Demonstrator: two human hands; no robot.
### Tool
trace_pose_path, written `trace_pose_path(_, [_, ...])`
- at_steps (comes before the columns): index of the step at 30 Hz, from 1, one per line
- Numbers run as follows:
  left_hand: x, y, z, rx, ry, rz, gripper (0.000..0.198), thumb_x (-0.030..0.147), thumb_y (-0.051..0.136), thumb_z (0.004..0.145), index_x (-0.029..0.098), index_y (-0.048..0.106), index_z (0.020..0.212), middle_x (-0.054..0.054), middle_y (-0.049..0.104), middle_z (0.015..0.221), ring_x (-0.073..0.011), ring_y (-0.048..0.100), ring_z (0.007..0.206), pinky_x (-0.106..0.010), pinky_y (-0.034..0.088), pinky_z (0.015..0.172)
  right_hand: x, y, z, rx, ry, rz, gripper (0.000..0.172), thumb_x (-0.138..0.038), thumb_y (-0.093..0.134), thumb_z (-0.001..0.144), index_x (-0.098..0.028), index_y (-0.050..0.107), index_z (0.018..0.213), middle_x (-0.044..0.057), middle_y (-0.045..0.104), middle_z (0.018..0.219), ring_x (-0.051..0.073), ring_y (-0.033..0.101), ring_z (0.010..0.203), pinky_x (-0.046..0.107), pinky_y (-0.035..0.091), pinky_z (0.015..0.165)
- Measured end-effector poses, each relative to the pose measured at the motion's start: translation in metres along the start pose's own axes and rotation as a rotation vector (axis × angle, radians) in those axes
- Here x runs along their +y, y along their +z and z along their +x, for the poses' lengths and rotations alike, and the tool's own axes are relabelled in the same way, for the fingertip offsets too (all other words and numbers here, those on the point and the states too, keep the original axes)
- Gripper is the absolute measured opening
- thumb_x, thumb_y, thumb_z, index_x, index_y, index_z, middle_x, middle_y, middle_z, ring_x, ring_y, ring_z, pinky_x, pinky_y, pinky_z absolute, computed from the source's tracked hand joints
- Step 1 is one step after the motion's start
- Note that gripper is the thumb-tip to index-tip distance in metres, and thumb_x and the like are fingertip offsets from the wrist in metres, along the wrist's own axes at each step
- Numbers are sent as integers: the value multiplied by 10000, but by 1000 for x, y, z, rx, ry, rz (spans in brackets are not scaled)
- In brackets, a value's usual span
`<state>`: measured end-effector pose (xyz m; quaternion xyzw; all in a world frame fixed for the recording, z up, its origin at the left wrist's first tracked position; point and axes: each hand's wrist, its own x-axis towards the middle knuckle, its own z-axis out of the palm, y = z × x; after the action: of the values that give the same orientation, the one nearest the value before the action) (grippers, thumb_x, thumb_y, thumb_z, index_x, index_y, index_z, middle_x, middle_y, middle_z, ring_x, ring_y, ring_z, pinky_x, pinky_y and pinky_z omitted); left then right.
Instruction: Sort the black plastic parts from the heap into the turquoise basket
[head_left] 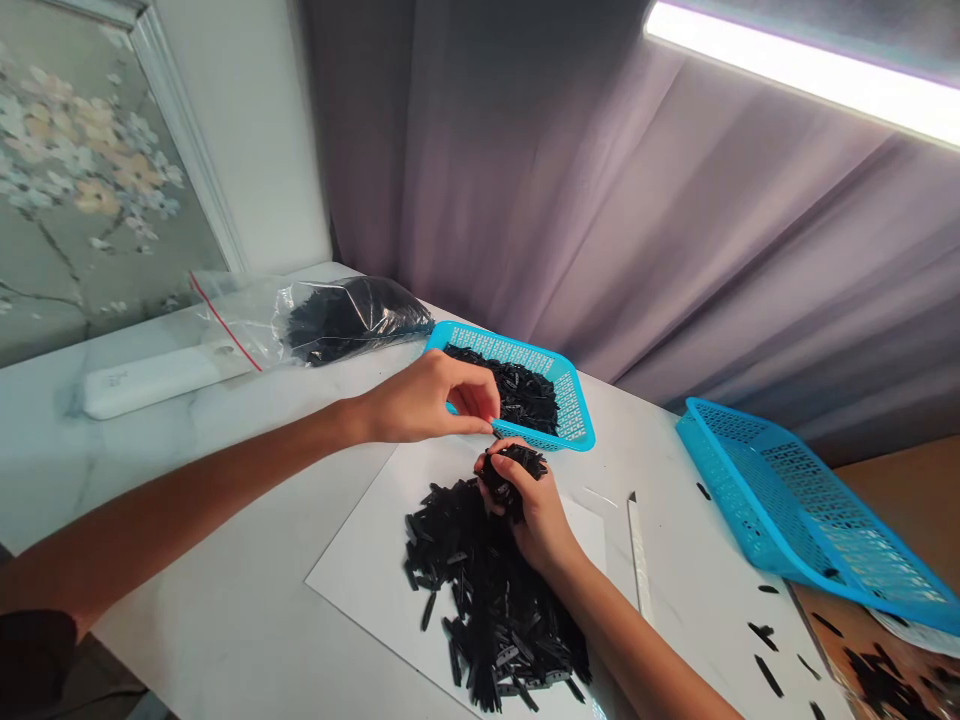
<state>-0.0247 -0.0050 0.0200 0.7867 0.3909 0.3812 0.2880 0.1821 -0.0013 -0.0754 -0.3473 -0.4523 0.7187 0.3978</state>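
My right hand (529, 500) is wrapped round a bunch of small black pieces (517, 468), above a loose pile of the same black pieces (502, 610) on a white board (360, 560). My left hand (439, 398) is just up and left of it, thumb and forefinger pinched together at the near rim of a blue basket (577, 400). Whatever is between those fingertips is too small to make out. Many black pieces lie inside that basket.
A clear bag of black pieces (352, 315) lies at the back left by a white case (157, 380). At the right are a larger blue basket (795, 500), scattered black pieces (767, 675) and a thin white tool (639, 555). A curtain (585, 200) hangs behind.
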Motion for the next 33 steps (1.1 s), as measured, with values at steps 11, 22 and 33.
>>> trace_pose_path(11, [21, -9, -7, 289, 333, 34, 136, 90, 800, 785, 155, 712, 866, 2, 767, 821, -87, 722, 728, -168, 610, 719, -1, 3, -2, 0, -12, -35, 198, -322, 760, 776, -198, 627, 855, 5, 673, 767, 119, 561, 563, 183, 343, 406])
trace_pose_path(22, [34, -12, -9, 426, 548, 155, 154, 82, 792, 799, 177, 690, 864, 0, 771, 790, -121, 738, 710, -223, 623, 670, -2, 4, -2, 11, -2, -50, 211, -328, 766, 763, -200, 625, 855, 7, 674, 761, 128, 564, 565, 184, 342, 406])
trace_pose_path(33, [45, -13, -12, 486, 589, 151, 168, 144, 791, 821, 232, 682, 914, 8, 778, 808, -142, 747, 718, -267, 640, 628, -1, 4, -2, -2, -13, -51, 211, -331, 763, 774, -195, 627, 860, 14, 677, 770, 125, 562, 569, 186, 339, 413])
